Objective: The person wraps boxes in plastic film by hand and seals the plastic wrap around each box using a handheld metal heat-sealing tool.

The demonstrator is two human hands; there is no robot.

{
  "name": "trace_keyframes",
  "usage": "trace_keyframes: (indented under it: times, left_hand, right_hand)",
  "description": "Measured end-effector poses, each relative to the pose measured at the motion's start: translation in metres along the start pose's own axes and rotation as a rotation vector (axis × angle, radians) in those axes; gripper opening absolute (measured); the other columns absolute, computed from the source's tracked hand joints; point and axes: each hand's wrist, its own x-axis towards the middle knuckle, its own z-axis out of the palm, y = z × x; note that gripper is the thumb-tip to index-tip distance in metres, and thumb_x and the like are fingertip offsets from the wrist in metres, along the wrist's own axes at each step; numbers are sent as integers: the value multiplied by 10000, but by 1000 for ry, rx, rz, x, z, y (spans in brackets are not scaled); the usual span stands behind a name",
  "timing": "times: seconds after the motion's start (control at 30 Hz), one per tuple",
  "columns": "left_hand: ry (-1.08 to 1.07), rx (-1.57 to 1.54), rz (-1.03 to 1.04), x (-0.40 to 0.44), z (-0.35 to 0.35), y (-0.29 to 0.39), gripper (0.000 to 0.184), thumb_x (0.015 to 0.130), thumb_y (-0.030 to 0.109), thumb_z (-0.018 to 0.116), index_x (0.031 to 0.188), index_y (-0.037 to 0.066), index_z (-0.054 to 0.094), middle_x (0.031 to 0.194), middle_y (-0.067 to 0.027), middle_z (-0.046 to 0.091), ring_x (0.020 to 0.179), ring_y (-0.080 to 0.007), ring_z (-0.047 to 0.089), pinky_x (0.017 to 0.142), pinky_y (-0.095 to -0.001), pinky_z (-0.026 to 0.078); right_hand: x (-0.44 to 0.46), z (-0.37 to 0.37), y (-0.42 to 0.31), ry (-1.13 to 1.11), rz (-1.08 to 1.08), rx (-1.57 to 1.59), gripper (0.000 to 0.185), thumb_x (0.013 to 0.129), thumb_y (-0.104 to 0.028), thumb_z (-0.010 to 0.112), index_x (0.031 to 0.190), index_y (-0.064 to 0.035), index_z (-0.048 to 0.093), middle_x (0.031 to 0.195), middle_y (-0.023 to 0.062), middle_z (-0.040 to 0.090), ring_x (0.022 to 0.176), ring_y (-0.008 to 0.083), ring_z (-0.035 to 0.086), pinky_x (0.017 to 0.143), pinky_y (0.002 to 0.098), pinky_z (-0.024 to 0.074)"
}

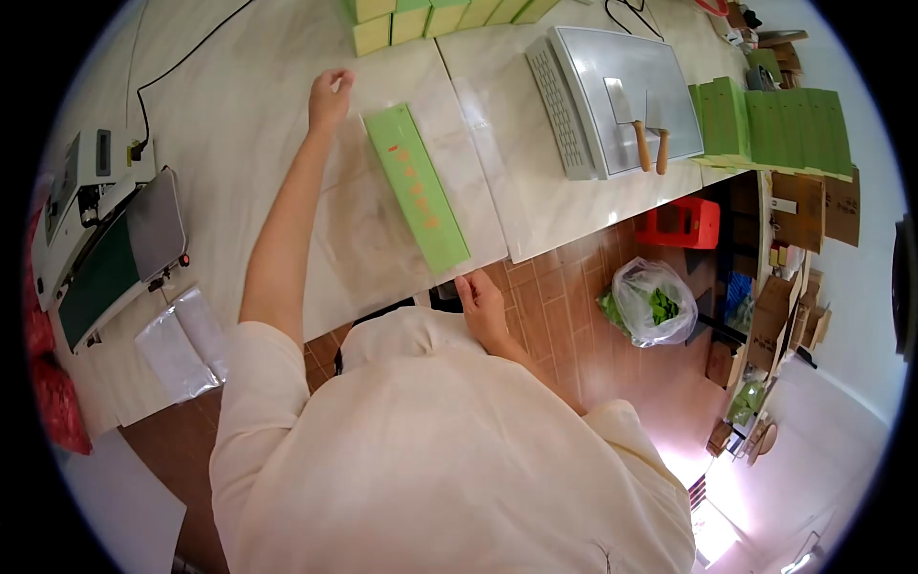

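A long green box [416,187] with orange lettering lies at a slant on the table in front of me. A faint, glossy sheen around it looks like clear film, but its edges are hard to make out. Beyond the box's far left corner is my left hand [331,98], its fingers curled together above the tabletop. My right hand [483,304] is at the table's front edge, just below the near end of the box, with thumb and fingers closed. Whatever either hand pinches is too thin or hidden to name.
A grey metal machine [622,96] with two wooden-handled blades [643,143] on top stands right. More green boxes [421,21] are stacked behind and on the right [775,124]. Left are a scale-like device [115,230] and clear plastic sleeves [186,342]. A red stool [681,223] and plastic bag [654,301] are on the floor.
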Motion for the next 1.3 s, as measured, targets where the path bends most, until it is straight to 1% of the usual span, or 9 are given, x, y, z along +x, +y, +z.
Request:
trace_keyframes:
  times: [0.1,0.33,0.5,0.67,0.73,0.8,0.93,1.07,1.3]
  left_hand:
    - [238,-211,-53,-48,22,-15,537,930,334,650,1305,-17,494,1323,-182,530,1280,-279,479,1061,-380,378]
    - [-27,-460,-395,-210,52,38,977,901,430,675,1495,-48,65,1492,-288,279,1389,-345,339,1127,-410,324]
    - [-71,-449,-400,-211,56,32,1012,911,466,655,1498,-58,19,1497,-331,248,1384,-363,351,1108,-425,348]
    - [-104,-543,-448,-215,54,40,963,933,468,617,1506,-47,38,1502,-295,271,1382,-353,354,1103,-430,348]
    - [-109,-531,-501,-217,47,43,941,945,482,592,1508,-42,51,1498,-276,294,1379,-345,357,1102,-429,348]
    - [-210,-656,-639,-221,39,45,835,973,594,444,1530,89,81,1553,-152,240,1432,-278,252,1128,-439,291]
    - [-208,-685,-751,-234,36,11,776,977,611,408,1510,96,180,1508,-139,323,1400,-258,314,1121,-415,295]
    - [-142,-694,-666,-240,45,-46,645,994,566,418,1443,104,371,1387,-90,477,1318,-206,424,1070,-373,340]
    - [-43,-762,-665,-246,41,-22,553,1021,489,403,1398,88,454,1334,-72,549,1261,-173,489,1033,-340,366]
  right_hand:
    - [2,-4,-1,-44,75,-38,203,983,-189,592,908,-1,601,686,72,531,620,146,435,576,308,406]
    - [12,-11,-10,14,191,-192,163,947,-180,602,906,-25,574,818,142,580,735,298,567,668,402,455]
    - [60,7,-34,130,-380,-401,553,842,-189,695,1346,-97,485,1325,250,436,1168,427,457,924,505,404]
    - [96,44,-67,53,-490,-569,758,785,-221,748,1463,-155,415,1347,284,401,1150,443,470,911,494,431]
    - [98,51,-67,-33,-283,-601,811,767,-237,757,1490,-206,392,1324,291,411,1153,444,471,883,489,447]
    - [99,54,-63,-4,-301,-596,800,777,-235,747,1492,-206,389,1310,299,414,1142,450,475,887,489,449]
    - [108,45,-52,111,-376,-503,774,804,-217,711,1501,-205,373,1276,326,415,1115,463,482,926,474,445]
    - [124,-12,-58,-7,-53,-241,755,866,-189,663,1533,-165,310,1316,284,417,1153,405,471,982,444,416]
    - [191,-148,-61,6,-188,89,675,915,-138,597,1528,-103,317,1294,194,484,1192,293,445,1042,365,349]
